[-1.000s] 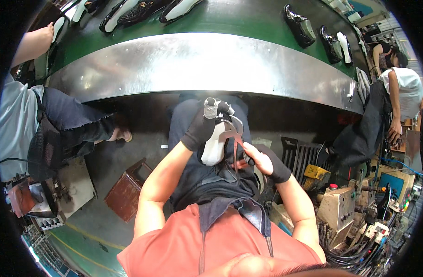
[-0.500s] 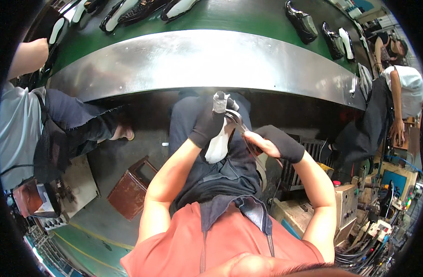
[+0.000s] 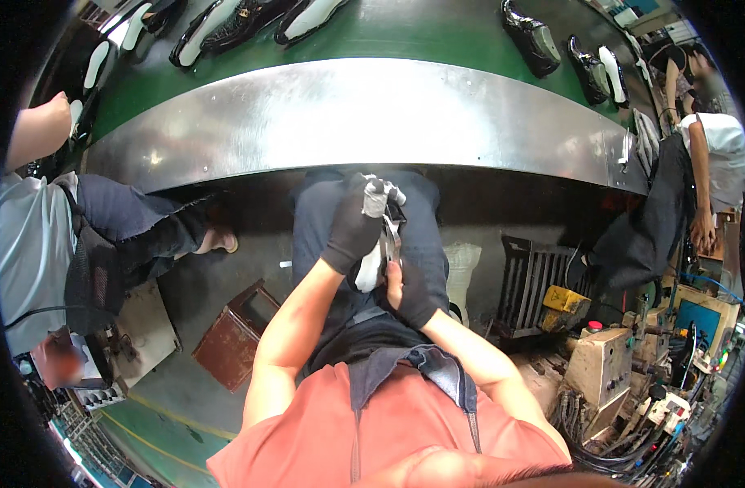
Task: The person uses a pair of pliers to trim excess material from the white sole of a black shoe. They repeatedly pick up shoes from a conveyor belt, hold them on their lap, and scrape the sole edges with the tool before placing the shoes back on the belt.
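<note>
Above my lap, my left hand (image 3: 356,224), in a black fingerless glove with pale tape on the fingers, is closed round a shoe (image 3: 368,271). The shoe's white underside shows below the hand; black upper material shows near the fingertips. My right hand (image 3: 410,294), in a similar glove, is wrapped round metal pincers (image 3: 393,241) just to the right of the shoe. The jaws point up at the shoe's edge by my left fingers; whether they grip the material I cannot tell. My right palm hides the handles.
Ahead, a metal-edged bench (image 3: 307,114) has a green top (image 3: 421,32) carrying several black shoes (image 3: 531,41). A brown metal box (image 3: 230,337) stands on the floor at left. Machinery (image 3: 604,358) and a slatted rack (image 3: 531,285) are at right. People sit on both sides.
My right hand has come in leftward and down with the pincers, turning them upright beside the shoe. My left hand has shifted slightly left and down with the shoe.
</note>
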`<action>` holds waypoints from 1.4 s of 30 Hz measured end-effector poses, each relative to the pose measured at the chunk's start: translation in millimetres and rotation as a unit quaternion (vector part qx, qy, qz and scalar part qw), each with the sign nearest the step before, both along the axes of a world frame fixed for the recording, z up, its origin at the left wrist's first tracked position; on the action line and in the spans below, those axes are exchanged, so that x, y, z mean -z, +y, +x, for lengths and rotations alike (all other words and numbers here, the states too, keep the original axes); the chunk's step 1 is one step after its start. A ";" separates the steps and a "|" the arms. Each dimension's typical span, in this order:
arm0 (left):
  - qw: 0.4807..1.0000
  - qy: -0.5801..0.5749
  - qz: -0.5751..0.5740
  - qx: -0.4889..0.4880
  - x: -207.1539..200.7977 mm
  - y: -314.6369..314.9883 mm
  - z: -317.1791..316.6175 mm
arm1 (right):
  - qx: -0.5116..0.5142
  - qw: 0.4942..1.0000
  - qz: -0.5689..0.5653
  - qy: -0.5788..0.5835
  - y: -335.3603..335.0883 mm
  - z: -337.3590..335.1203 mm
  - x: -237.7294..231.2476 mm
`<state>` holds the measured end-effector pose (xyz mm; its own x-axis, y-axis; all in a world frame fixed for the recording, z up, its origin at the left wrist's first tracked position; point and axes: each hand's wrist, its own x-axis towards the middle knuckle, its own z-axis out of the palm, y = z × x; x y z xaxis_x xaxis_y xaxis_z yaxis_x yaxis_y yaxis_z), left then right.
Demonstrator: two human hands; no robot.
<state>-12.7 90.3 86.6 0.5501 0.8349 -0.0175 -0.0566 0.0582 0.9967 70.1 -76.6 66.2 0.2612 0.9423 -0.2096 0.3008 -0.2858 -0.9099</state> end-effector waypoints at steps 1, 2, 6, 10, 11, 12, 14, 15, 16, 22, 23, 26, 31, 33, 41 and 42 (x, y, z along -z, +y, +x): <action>1.000 -0.006 0.005 -0.001 1.2 0.7 2.3 | 0.016 1.000 0.014 0.014 0.7 -5.3 7.3; 1.000 -0.011 0.010 -0.002 1.2 2.0 4.2 | 0.033 0.999 0.028 0.028 1.5 -6.5 11.9; 0.996 0.003 0.087 0.001 -12.9 4.6 -5.8 | -0.079 0.984 -0.083 0.134 3.7 35.0 -29.8; 0.994 0.022 0.110 -0.001 -16.5 -3.8 4.4 | -0.207 0.926 -0.130 0.289 21.2 85.1 -40.4; 0.994 0.025 0.108 0.000 -18.5 -6.4 6.6 | -0.208 0.932 -0.125 0.269 26.9 93.8 -53.1; 0.994 0.027 0.109 0.001 -21.5 -8.3 8.5 | -0.172 0.905 -0.192 0.339 29.2 92.0 -70.9; 0.992 0.035 0.119 -0.003 -20.5 -9.4 6.8 | -0.162 0.886 -0.258 0.348 34.4 86.5 -90.3; 0.991 0.038 0.129 -0.005 -20.6 -10.4 5.4 | -0.186 0.903 -0.257 0.291 32.4 82.9 -95.1; 0.993 0.026 0.112 -0.008 -18.6 -10.2 5.7 | -0.126 0.927 -0.227 0.270 23.5 66.6 -86.8; 0.998 -0.043 -0.036 -0.013 -10.0 -13.8 -10.0 | 0.007 0.994 0.104 -0.015 -0.8 -29.0 22.3; 0.993 -0.069 -0.092 -0.009 -9.6 -18.9 -17.9 | -0.025 0.994 0.101 -0.022 -5.4 -29.0 24.3; 0.976 -0.123 -0.181 0.015 -21.1 -47.3 -42.6 | -0.178 0.974 0.047 -0.131 -26.8 -10.8 -15.6; 0.996 -0.004 -0.093 0.011 -38.6 -115.3 -66.3 | -0.297 0.955 -0.008 -0.010 -99.9 17.0 1.2; 0.999 -0.011 -0.039 -0.024 -41.1 -126.7 -68.2 | -0.324 0.946 -0.008 -0.024 -113.8 26.3 10.9; 0.999 -0.029 0.021 -0.041 -29.6 -111.2 -70.3 | -0.361 0.931 -0.005 -0.047 -122.9 33.4 26.3; 0.999 -0.024 0.015 -0.043 -30.6 -110.2 -71.1 | -0.363 0.931 -0.007 -0.046 -123.0 33.2 27.8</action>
